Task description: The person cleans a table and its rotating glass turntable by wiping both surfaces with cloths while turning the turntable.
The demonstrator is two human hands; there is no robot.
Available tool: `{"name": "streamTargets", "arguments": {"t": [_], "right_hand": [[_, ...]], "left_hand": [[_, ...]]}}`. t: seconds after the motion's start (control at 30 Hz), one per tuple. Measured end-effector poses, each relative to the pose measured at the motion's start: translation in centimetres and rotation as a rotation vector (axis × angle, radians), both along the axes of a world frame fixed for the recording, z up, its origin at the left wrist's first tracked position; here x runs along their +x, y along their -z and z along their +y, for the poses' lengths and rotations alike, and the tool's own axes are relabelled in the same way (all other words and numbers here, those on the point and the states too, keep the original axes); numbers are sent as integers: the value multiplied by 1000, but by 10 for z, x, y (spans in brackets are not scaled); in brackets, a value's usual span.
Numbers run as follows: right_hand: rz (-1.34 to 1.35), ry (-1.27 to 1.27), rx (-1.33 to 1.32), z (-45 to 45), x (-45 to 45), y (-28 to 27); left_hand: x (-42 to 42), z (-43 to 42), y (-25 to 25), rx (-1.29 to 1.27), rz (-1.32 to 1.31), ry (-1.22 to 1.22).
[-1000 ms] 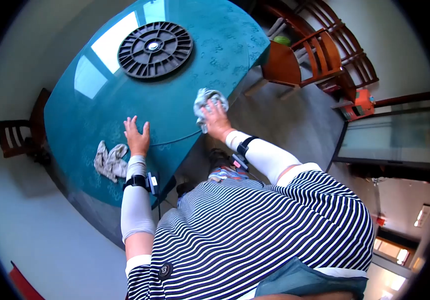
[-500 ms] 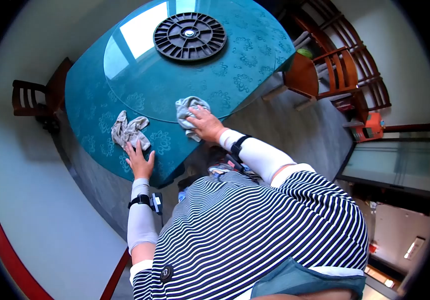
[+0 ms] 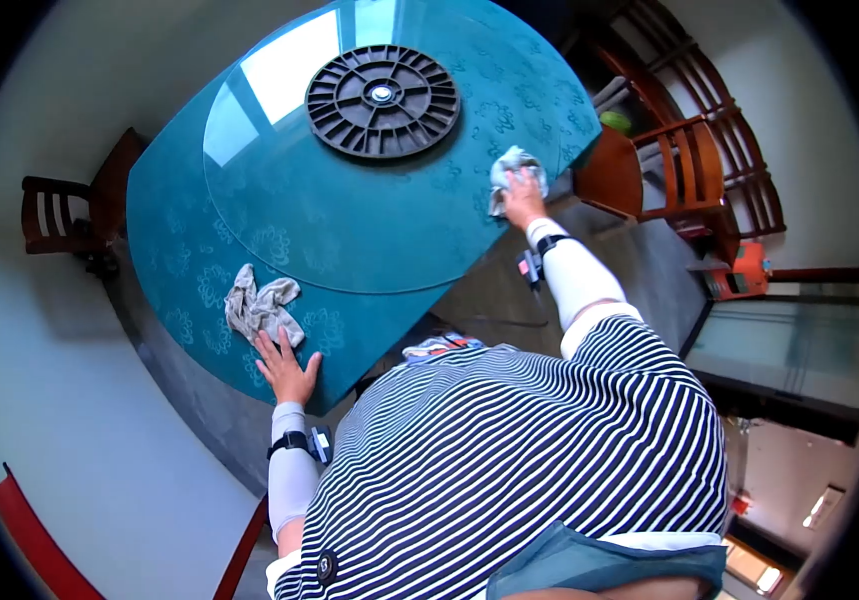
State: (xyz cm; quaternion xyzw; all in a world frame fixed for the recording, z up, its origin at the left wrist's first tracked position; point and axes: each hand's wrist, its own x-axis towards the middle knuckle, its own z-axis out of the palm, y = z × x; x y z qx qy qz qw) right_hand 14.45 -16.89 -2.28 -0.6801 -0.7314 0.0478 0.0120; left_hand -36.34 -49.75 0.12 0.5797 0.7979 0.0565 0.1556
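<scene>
A round teal table (image 3: 350, 240) with a flower pattern and a clear, glossy round sheet fills the upper middle of the view. My right hand (image 3: 524, 198) presses a pale, crumpled cloth (image 3: 512, 165) onto the tabletop near its right edge, fingers over the fabric. Down at the near left, my left hand (image 3: 288, 372) lies with its fingers spread on the tabletop. Its fingertips are at the lower edge of a second, greyish rag (image 3: 262, 305), which lies bunched and loose.
A black ribbed turntable base (image 3: 383, 130) sits on the far middle of the table. Wooden chairs stand at the right (image 3: 685, 165) and left (image 3: 60, 215). Beyond the right edge there is an orange box (image 3: 745, 270). A white wall (image 3: 70, 400) runs along the left.
My right hand has slid the pale cloth right and farther away, toward the table's right edge. My left hand stays by the greyish rag. The view has shifted slightly.
</scene>
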Motion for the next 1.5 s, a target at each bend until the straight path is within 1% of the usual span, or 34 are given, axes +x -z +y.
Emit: {"name": "streamTargets", "arguments": {"t": [0.03, 0.07, 0.1, 0.13, 0.17, 0.27, 0.37, 0.4, 0.47, 0.53, 0.57, 0.73, 0.8, 0.83, 0.87, 0.9, 0.93, 0.97, 1.0, 1.03, 1.1, 1.13, 1.17, 1.2, 1.27, 1.3, 1.37, 1.4, 1.43, 1.47, 1.5], "right_hand": [[-11, 46, -56, 23, 16, 2], [-119, 75, -102, 49, 32, 9], [-191, 60, -182, 72, 41, 1], [-291, 36, -224, 98, 55, 10], [-214, 121, -275, 115, 56, 0], [-215, 258, -321, 170, 59, 7], [-285, 121, -245, 223, 71, 45], [-145, 221, -223, 216, 44, 11], [-152, 186, -171, 226, 29, 11], [-98, 168, -151, 224, 16, 11], [-153, 116, -138, 220, 7, 8], [-47, -4, -127, 157, -55, -17], [-72, -52, -104, 126, -82, -20], [-76, -73, -94, 100, -105, -9], [-84, -77, -22, 90, -112, 19], [9, -55, -31, 65, -129, 13], [0, -111, -19, 42, -145, 9], [-67, -219, -7, 21, -160, 14], [-30, -282, 7, -4, -178, 10], [67, -265, 3, -33, -199, 5], [35, -393, -62, -87, -247, -15], [65, -416, -118, -112, -269, -30], [147, -470, -86, -135, -284, -29], [196, -523, -115, -153, -295, -33], [200, -629, -69, -181, -299, -39], [198, -618, -59, -189, -294, -41], [223, -811, -85, -202, -272, -44], [234, -826, -113, -211, -258, -55], [265, -804, -194, -219, -241, -67], [297, -781, -279, -228, -221, -77], [343, -698, -345, -233, -199, -78]], "left_hand": [[1, 1, -2, -29, -16, -3], [0, 3, -4, -58, -31, -7], [-1, 4, -5, -93, -42, -12], [-1, 5, -5, -99, -36, -22], [-1, 5, -4, -128, -37, -14], [-3, 8, -7, -200, -39, -9], [-3, 9, -7, -259, -41, -1], [-5, 9, -5, -273, -42, -3], [-6, 7, 0, -256, -37, 12], [-6, 4, -1, -267, -37, 23], [-6, 6, -1, -255, -28, 27], [-4, 9, -2, -265, -22, 30], [-3, 10, -2, -251, -21, 39], [-4, 9, -1, -254, -11, 46], [-3, 9, -1, -257, 1, 43], [-3, 7, 0, -248, -5, 50], [-3, 7, 4, -235, -9, 59], [-2, 6, 3, -218, -14, 63], [-2, 6, 3, -201, -20, 63], [-2, 5, 4, -199, -24, 71], [-1, 7, 1, -207, -36, 68], [-1, 8, -1, -223, -42, 68], [-2, 8, -2, -222, -47, 72], [-5, 7, -6, -218, -44, 83], [-9, 6, -11, -234, -102, 128], [-15, 4, -11, -230, -127, 154], [-25, 1, -25, -218, -161, 203], [-31, -1, -30, -219, -197, 242], [-43, -1, -22, -215, -196, 253], [-61, 1, -4, -89, -295, 310], [-73, 2, 7, 33, -396, 365]]}}
